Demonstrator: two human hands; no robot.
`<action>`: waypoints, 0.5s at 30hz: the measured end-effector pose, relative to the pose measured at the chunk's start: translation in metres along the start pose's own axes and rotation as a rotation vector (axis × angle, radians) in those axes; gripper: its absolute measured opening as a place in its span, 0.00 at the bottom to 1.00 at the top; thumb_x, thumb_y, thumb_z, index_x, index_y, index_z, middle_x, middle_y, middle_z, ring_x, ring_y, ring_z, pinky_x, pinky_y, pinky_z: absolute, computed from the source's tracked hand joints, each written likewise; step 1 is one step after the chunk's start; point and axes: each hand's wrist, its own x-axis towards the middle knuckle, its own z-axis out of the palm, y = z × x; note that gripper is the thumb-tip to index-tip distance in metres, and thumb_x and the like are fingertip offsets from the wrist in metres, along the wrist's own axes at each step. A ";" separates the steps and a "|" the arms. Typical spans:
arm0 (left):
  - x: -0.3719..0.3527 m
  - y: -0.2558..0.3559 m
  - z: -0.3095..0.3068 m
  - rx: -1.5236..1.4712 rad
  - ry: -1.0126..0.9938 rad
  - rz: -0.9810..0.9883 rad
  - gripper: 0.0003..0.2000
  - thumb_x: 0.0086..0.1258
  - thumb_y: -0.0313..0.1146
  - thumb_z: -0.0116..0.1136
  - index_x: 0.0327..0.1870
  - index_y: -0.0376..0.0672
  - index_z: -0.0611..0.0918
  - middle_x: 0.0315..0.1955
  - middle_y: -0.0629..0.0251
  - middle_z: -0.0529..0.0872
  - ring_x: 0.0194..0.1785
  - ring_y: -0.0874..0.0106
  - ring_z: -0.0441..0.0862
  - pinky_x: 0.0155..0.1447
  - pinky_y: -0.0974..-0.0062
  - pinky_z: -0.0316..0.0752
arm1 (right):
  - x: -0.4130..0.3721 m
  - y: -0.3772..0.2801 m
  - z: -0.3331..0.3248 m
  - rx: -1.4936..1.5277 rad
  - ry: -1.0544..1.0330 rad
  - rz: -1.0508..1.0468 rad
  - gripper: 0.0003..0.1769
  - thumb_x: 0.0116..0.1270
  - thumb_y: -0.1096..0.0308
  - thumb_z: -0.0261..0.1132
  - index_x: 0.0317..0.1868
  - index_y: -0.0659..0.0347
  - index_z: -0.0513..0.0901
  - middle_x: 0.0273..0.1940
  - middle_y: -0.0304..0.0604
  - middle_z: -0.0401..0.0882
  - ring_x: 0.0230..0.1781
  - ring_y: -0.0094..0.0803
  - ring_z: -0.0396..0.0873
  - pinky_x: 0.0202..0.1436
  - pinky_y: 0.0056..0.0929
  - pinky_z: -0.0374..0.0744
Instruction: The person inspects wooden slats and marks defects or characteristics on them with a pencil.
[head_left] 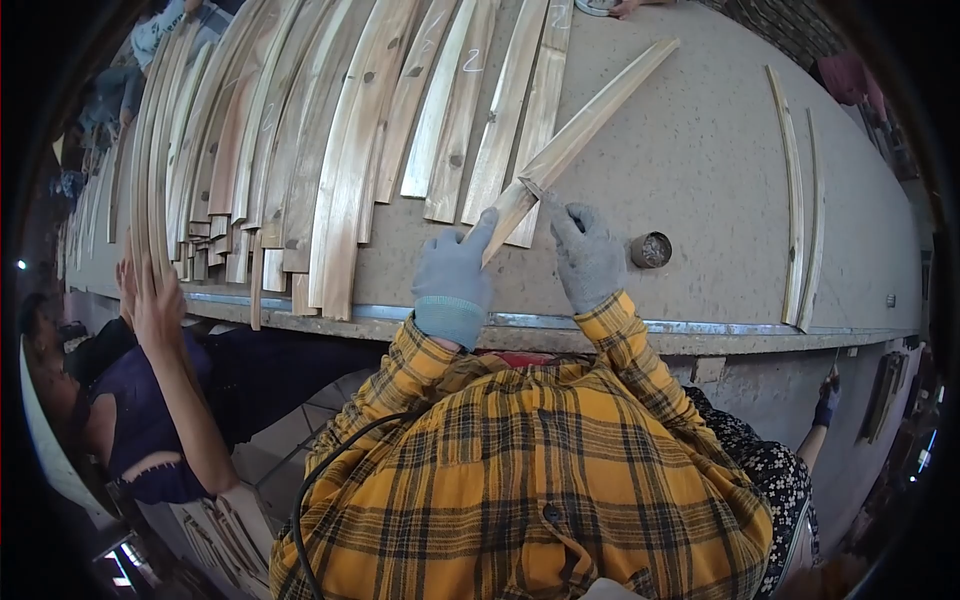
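Observation:
My left hand [455, 278], in a grey glove, grips the near end of a wooden strip [590, 120] that slants away to the upper right over the table. A dark break or gap in the wood [532, 186] shows just beyond my fingers. My right hand [588, 255], also gloved, is closed beside the strip, its fingertips pinched toward that dark spot. A small thin thing seems to stick out from the fingers, too small to name. To the right of this hand is a small round tin [651, 250] with greyish contents.
Many wooden strips [345, 170] lie side by side on the table [700, 190], some with chalk marks. Two thin strips [790, 200] lie at the right. On the left a co-worker's hands [150, 300] hold several strips. A metal edging [690, 327] runs along the table's front.

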 end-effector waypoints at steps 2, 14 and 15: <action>0.002 0.000 -0.001 -0.017 0.004 -0.014 0.33 0.59 0.26 0.59 0.68 0.64 0.69 0.42 0.62 0.77 0.49 0.63 0.77 0.54 0.66 0.75 | -0.012 0.000 0.002 -0.064 -0.022 -0.001 0.26 0.60 0.73 0.60 0.61 0.48 0.76 0.44 0.41 0.77 0.40 0.39 0.79 0.38 0.35 0.81; -0.003 -0.002 0.002 0.079 0.111 0.003 0.36 0.54 0.26 0.63 0.65 0.70 0.72 0.43 0.63 0.74 0.48 0.61 0.72 0.54 0.63 0.71 | -0.010 -0.010 -0.028 -0.098 -0.181 0.000 0.24 0.60 0.74 0.58 0.58 0.49 0.77 0.40 0.41 0.77 0.32 0.38 0.80 0.33 0.34 0.80; -0.003 -0.006 0.007 0.094 0.191 0.046 0.36 0.52 0.25 0.64 0.64 0.71 0.73 0.43 0.63 0.73 0.47 0.60 0.72 0.54 0.63 0.70 | -0.011 -0.010 -0.028 -0.098 -0.181 0.001 0.24 0.60 0.74 0.58 0.58 0.49 0.77 0.40 0.41 0.77 0.32 0.38 0.80 0.33 0.34 0.80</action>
